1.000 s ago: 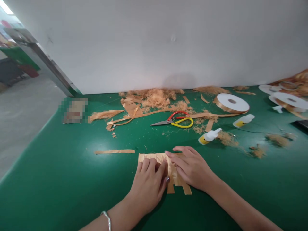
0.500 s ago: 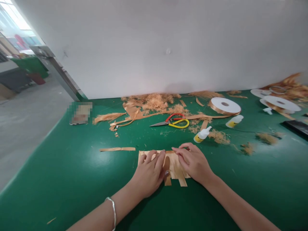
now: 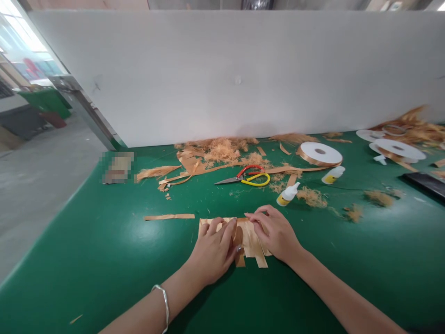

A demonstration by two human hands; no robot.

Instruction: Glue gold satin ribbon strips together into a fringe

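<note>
A flat piece made of tan ribbon strips [image 3: 251, 239] lies on the green table, two strip ends sticking out toward me. My left hand [image 3: 213, 248] rests on its left part, fingers spread and lying on it, the thumb near the middle. At the far edge of the piece, my right hand [image 3: 276, 232] has its fingers curled together, the tips pinched at the ribbon. The hands partly cover the piece. A loose ribbon strip [image 3: 169, 216] lies to the left. Beyond the hands are scissors [image 3: 239, 179] with red and yellow handles and a small white glue bottle [image 3: 288, 195].
A second glue bottle [image 3: 333, 175] and a ribbon spool [image 3: 320, 152] lie farther right, near another spool [image 3: 398, 149]. Fibre scraps [image 3: 222, 150] are heaped along the white partition [image 3: 208, 74]. A black object [image 3: 424, 185] sits at the right, a blurred-out item [image 3: 120, 167] at the left edge.
The view has tilted slightly upward, showing the partition's top edge. Both hands stay on the ribbon piece in nearly the same pose.
</note>
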